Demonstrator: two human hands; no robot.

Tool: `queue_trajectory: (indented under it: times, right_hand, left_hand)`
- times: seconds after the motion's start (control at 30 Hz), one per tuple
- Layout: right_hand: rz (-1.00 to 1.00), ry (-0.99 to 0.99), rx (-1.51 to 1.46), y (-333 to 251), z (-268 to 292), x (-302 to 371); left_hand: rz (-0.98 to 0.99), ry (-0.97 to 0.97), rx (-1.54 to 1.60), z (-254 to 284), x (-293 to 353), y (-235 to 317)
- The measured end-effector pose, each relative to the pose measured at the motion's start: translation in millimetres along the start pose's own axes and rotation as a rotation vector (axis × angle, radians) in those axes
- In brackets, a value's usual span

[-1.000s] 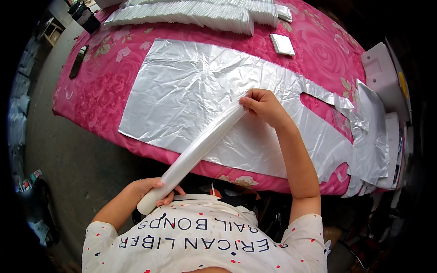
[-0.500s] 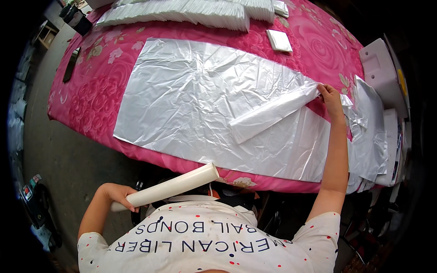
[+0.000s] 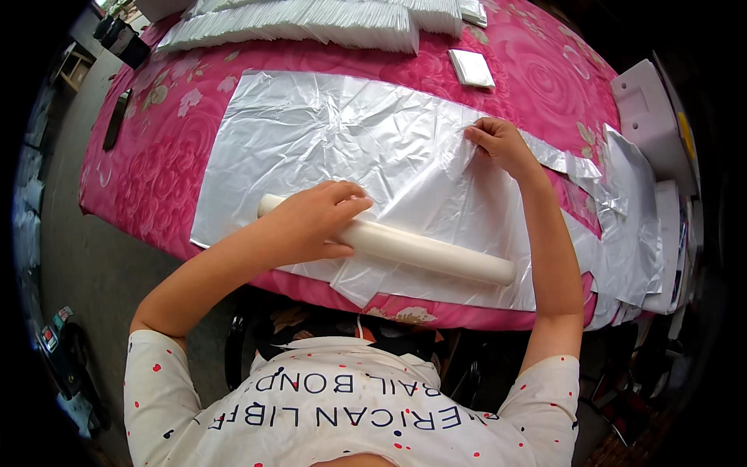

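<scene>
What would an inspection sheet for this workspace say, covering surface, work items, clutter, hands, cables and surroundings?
Surface: pink floral tablecloth, partly covered by work items.
Work items: wrinkled silver plastic sheet spread out; smooth white cylindrical tube lying across it.
Clutter: long rows of thin white folded packets along the far side; small square white packet apart from them; dark flat oblong object at left; white foam box at right.
Hands: left hand over the tube, grip unclear; right hand pinching the sheet.
Cables: nothing clearly seen; lower right too dark to tell.
Surroundings: grey floor at left.
</scene>
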State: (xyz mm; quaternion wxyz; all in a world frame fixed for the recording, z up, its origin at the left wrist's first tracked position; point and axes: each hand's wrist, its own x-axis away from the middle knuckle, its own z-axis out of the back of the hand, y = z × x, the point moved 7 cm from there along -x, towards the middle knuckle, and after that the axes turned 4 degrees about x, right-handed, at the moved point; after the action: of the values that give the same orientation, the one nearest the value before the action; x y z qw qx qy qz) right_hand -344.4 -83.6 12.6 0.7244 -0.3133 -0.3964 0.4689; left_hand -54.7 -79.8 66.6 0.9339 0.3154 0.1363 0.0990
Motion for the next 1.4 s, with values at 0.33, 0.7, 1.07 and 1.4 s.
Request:
queue_trajectory:
  times: [0.33,0.7,1.07,1.4]
  right_hand:
    - [-0.078,-0.118,0.099,-1.4,-0.9,-18.3]
    - [0.526,-0.016,0.449,-76.7,-95.1,138.0]
    - [0.218,0.573,0.723,20.2,16.2,149.9]
    - [0.459,0.264,0.541,-39.9,-57.8,173.5]
  left_hand:
    - [-0.339,-0.457,-0.03,-103.9,42.9,39.8]
    - [-0.245,-0.338,-0.153,-120.5,51.9,53.2]
    - [-0.267,-0.326,-0.086,-113.4,51.6,57.3]
    - [-0.193,-0.333,-0.306,-120.0,47.7,50.5]
